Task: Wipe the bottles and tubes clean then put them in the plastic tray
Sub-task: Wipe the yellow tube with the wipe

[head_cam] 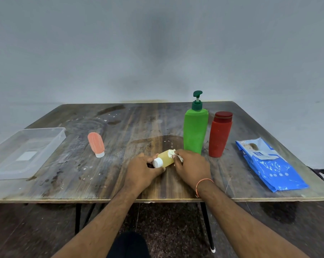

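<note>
A small yellow tube [165, 158] with a white cap lies tilted just above the table's middle front. My left hand [143, 169] grips it at the cap end. My right hand [192, 165] pinches a crumpled white wipe [173, 153] against the tube's far end. A pink tube [96, 144] with a white cap lies on the table to the left. Behind my right hand stand a green pump bottle [195, 133] and a red bottle [220, 135]. At the table's left edge sits the clear plastic tray [1, 172].
A blue pack of wet wipes [269, 168] lies at the right of the wooden table [120, 127]. The table's top is stained and speckled with white spots. A grey wall rises behind it.
</note>
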### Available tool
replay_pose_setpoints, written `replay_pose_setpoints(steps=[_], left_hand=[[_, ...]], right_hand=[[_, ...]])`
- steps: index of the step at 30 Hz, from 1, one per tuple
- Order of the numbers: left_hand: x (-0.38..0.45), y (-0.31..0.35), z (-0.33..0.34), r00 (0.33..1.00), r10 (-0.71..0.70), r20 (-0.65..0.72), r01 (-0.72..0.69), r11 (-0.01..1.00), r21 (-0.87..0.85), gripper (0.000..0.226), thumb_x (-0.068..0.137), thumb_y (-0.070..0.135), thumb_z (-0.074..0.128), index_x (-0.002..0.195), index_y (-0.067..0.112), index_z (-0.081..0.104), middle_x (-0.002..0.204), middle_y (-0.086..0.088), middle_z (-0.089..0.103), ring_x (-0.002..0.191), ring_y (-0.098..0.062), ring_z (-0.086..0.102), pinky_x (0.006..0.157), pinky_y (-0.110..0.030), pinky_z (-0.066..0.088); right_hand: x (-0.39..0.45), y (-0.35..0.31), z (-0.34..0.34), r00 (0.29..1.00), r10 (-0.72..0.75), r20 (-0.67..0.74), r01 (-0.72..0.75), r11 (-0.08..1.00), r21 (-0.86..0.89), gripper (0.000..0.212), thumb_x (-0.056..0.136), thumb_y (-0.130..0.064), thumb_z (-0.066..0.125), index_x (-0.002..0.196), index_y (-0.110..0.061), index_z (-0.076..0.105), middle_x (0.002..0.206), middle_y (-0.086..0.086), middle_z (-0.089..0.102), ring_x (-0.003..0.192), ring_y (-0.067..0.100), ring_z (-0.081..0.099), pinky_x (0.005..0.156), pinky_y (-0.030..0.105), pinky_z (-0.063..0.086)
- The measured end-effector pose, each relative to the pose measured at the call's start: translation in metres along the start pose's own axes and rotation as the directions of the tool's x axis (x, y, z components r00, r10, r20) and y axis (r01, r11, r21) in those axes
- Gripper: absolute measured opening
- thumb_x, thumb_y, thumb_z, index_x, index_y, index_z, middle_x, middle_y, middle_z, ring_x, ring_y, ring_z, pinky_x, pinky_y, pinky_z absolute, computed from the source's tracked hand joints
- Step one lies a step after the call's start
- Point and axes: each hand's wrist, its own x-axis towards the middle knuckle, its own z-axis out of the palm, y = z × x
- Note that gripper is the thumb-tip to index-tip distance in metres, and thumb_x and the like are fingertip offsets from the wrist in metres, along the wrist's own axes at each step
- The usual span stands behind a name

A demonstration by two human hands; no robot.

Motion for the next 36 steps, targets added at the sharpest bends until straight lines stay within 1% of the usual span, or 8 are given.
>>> replay_pose_setpoints(steps=[6,8,14,20,23,26,28,36], left_hand=[[0.002,-0.007,0.003,1.0,-0.019,0.015,0.019,0.999,-0.032,0.056,0.074,0.043,0.092,0.127,0.036,0.076,0.1,0.011,0.074,0.088,-0.004,0.068,0.073,-0.015,0.049],[0.002,-0.006,0.003,0.999,0.002,0.033,0.0,0.999,-0.049,0.054,0.072,0.045,0.092,0.123,0.038,0.077,0.097,0.011,0.075,0.087,-0.003,0.069,0.077,-0.026,0.056],[0.001,-0.005,0.003,0.997,0.058,0.051,-0.053,0.994,-0.095,0.029,0.074,0.047,0.086,0.103,0.044,0.082,0.084,0.008,0.075,0.08,-0.005,0.068,0.071,-0.029,0.055],[-0.001,-0.003,-0.004,0.999,-0.037,0.027,0.043,0.968,-0.249,0.033,0.076,0.031,0.092,0.108,0.038,0.082,0.089,0.008,0.079,0.081,-0.002,0.072,0.066,-0.012,0.048],[-0.004,0.0,-0.006,0.997,-0.059,0.054,0.075,0.915,-0.396,0.03,0.078,0.024,0.091,0.106,0.031,0.084,0.088,0.008,0.081,0.079,-0.002,0.074,0.069,-0.022,0.054],[-0.004,0.001,-0.007,0.993,-0.084,0.079,0.113,0.856,-0.504,0.026,0.08,0.024,0.092,0.105,0.025,0.084,0.093,0.004,0.082,0.093,-0.019,0.078,0.082,-0.042,0.061],[-0.005,0.002,-0.008,0.991,-0.091,0.095,0.129,0.82,-0.558,0.027,0.08,0.026,0.092,0.105,0.023,0.084,0.094,0.001,0.082,0.096,-0.026,0.078,0.088,-0.047,0.061],[-0.003,-0.003,-0.008,0.988,-0.091,0.124,0.148,0.787,-0.599,0.021,0.08,0.032,0.092,0.095,0.02,0.085,0.081,-0.001,0.077,0.075,-0.014,0.066,0.073,-0.036,0.051]], right_hand=[[0.001,0.003,0.004,0.999,-0.043,-0.012,0.044,0.997,0.069,0.032,0.104,-0.047,0.051,0.128,-0.036,0.068,0.119,-0.01,0.074,0.107,0.019,0.07,0.084,0.039,0.058],[-0.001,0.003,0.003,0.993,-0.11,-0.047,0.116,0.985,0.128,0.031,0.103,-0.047,0.052,0.127,-0.037,0.069,0.113,-0.012,0.073,0.103,0.015,0.07,0.081,0.038,0.058],[-0.008,-0.003,0.002,0.958,-0.281,-0.054,0.286,0.931,0.226,0.03,0.102,-0.047,0.054,0.127,-0.039,0.069,0.112,-0.016,0.07,0.095,0.008,0.069,0.074,0.033,0.057],[-0.012,-0.003,0.0,0.931,-0.347,-0.11,0.363,0.908,0.211,0.029,0.1,-0.042,0.06,0.128,-0.041,0.069,0.101,-0.015,0.068,0.079,0.009,0.065,0.06,0.033,0.052],[-0.013,-0.003,-0.002,0.925,-0.342,-0.166,0.372,0.905,0.205,0.031,0.1,-0.039,0.06,0.129,-0.04,0.07,0.101,-0.014,0.068,0.077,0.009,0.064,0.059,0.028,0.048],[-0.013,-0.003,-0.003,0.922,-0.319,-0.22,0.365,0.906,0.216,0.03,0.102,-0.035,0.061,0.131,-0.036,0.07,0.107,-0.014,0.07,0.084,0.009,0.067,0.062,0.03,0.054],[-0.012,-0.002,-0.004,0.92,-0.296,-0.258,0.353,0.911,0.214,0.03,0.102,-0.032,0.063,0.131,-0.035,0.07,0.109,-0.014,0.07,0.085,0.01,0.068,0.062,0.032,0.055],[-0.01,0.002,-0.006,0.901,-0.167,-0.401,0.282,0.927,0.247,0.032,0.102,-0.025,0.07,0.134,-0.029,0.07,0.118,-0.01,0.074,0.089,0.012,0.071,0.065,0.035,0.059]])
